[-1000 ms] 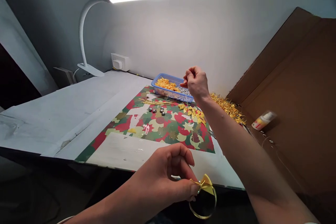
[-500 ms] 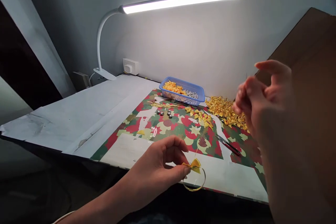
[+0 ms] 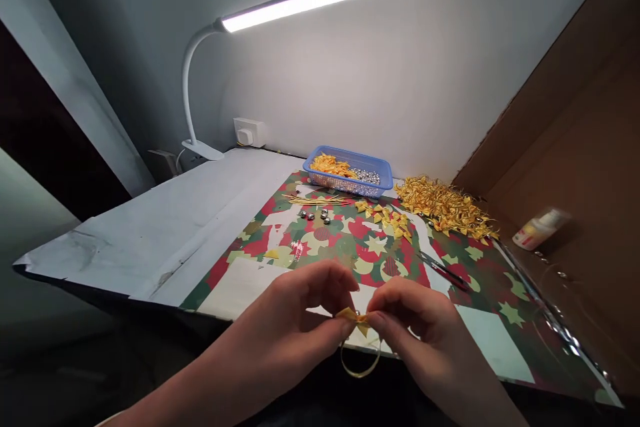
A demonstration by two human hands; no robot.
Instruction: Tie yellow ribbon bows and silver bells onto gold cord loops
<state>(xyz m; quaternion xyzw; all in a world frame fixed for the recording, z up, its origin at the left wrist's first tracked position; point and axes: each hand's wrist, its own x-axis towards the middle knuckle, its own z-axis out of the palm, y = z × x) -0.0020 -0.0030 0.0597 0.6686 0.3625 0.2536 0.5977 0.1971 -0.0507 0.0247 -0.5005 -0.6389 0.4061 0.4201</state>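
A small yellow ribbon bow (image 3: 361, 324) is held over the table's front edge, with a thin yellow loop (image 3: 361, 373) hanging beneath it. My left hand (image 3: 310, 313) pinches the bow's left side between thumb and fingers. From the other side, my right hand (image 3: 420, 327) has its thumb and forefinger closed at the bow's right end. A tiny shiny bead shows at the top of the bow's middle. Whether a needle or thread sits in my right fingertips is hidden.
A blue basket (image 3: 347, 170) holds yellow pieces and silver bells. Several loose bells (image 3: 315, 215), yellow strips (image 3: 317, 201), bows (image 3: 385, 219) and a yellow heap (image 3: 445, 207) lie around. Dark snips or tweezers (image 3: 443, 271) lie right. A bottle (image 3: 537, 229) is by the cardboard (image 3: 565, 107).
My right hand has come down from its raised place at the right to the bow. My left hand still holds the bow, which has turned slightly. The view has shifted.
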